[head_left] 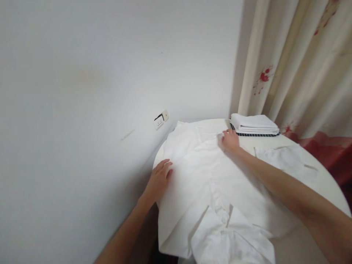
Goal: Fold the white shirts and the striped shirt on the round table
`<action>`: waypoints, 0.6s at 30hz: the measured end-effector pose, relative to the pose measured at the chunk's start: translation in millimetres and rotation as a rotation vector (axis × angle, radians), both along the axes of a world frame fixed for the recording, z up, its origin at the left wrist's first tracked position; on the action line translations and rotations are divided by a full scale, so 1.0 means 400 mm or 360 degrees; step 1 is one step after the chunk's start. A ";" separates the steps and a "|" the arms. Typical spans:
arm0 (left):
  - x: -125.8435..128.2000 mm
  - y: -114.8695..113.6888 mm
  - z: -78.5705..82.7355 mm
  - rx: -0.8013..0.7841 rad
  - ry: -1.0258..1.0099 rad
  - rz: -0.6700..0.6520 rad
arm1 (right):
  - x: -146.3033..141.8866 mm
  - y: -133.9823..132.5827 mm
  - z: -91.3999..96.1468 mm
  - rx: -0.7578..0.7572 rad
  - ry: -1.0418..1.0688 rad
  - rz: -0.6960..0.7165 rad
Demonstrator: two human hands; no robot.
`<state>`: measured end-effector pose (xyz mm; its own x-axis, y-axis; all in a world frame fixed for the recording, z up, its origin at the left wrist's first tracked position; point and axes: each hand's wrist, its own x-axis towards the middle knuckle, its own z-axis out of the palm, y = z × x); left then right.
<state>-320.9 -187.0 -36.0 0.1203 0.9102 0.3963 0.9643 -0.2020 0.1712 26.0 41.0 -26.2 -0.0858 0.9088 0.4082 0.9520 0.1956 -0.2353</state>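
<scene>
White shirt (198,172), plain cloth, fingers (161,165) touching it

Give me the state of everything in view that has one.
White shirt: spread over the table, lightly creased.
Left hand: open, on the shirt.
Right hand: fingers bent on the shirt; grip unclear.
Folded white cloth: layered in a stack.
Curtain: hanging in folds.
Wall socket: nothing plugged in.

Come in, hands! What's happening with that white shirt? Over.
Left hand at left edge of white shirt; right hand on its far part. Shirt spread over table, collar end nearest. Folded stack beside right hand, seemingly no obstacle.
</scene>
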 end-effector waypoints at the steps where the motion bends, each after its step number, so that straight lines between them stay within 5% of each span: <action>1: 0.028 -0.002 0.000 -0.0047 0.0048 -0.0098 | -0.034 -0.024 0.001 -0.0019 -0.0051 0.0150; 4: 0.091 -0.008 -0.007 -0.0242 0.0201 -0.0271 | -0.134 -0.087 -0.014 -0.0140 -0.0147 0.0583; 7: 0.107 -0.018 -0.012 -0.0358 0.0292 -0.0254 | -0.185 -0.107 -0.044 -0.0340 -0.0200 0.0773; 18: -0.001 -0.085 -0.041 -0.0458 0.0181 0.0096 | 0.008 0.080 -0.081 -0.0419 -0.0265 0.0340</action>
